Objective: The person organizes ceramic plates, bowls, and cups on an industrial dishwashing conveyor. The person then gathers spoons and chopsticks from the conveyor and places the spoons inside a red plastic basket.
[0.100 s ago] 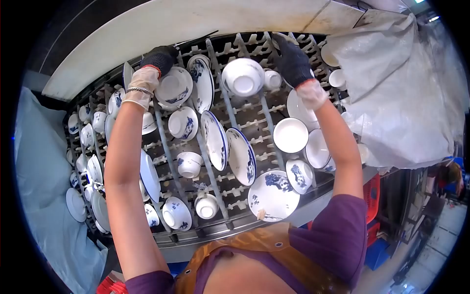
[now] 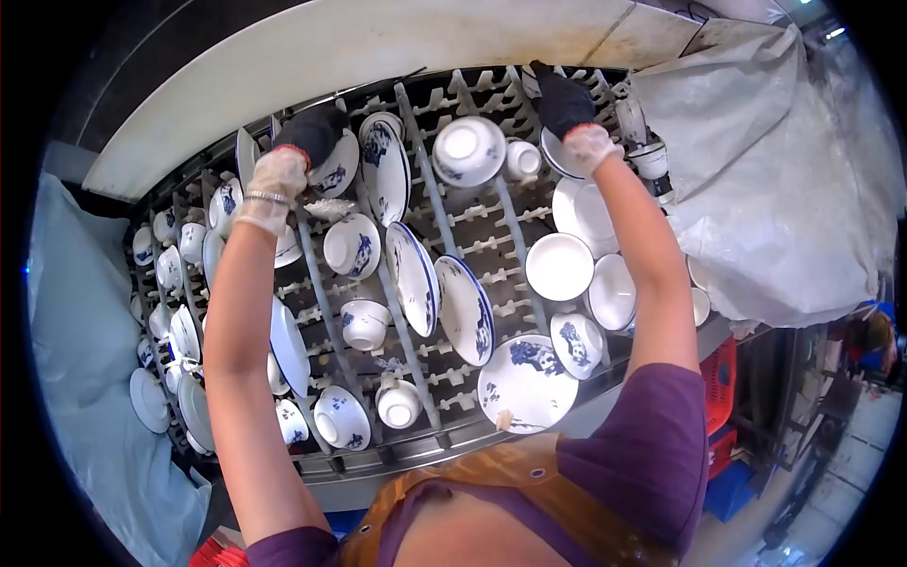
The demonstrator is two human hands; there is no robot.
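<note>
My left hand [image 2: 314,135], in a dark glove with a clear plastic cuff, is closed over the upper edge of a white bowl with blue decoration [image 2: 333,178]. Its fingertips are hard to make out against the dark. At the far edge of the rack, my right hand [image 2: 565,104], gloved the same way, grips a small white dish [image 2: 530,83], mostly hidden by the fingers. Just below that hand lies a white plate [image 2: 559,156]. An upturned bowl [image 2: 470,151] and a small cup [image 2: 522,160] stand between the hands. An oval blue-rimmed plate [image 2: 385,172] leans beside the left-hand bowl.
Several bowls, cups and plates lean in the pegged rack [image 2: 491,222]. A large plate [image 2: 527,383] rests on its near edge. Plastic sheets hang at the left [image 2: 80,312] and right [image 2: 756,189]. A pale panel [image 2: 378,47] borders the far side. Red crates [image 2: 720,383] stand low at right.
My left hand has come down over the bowl, which has shifted slightly left and up. My right hand has moved slightly, uncovering more of the plate below it.
</note>
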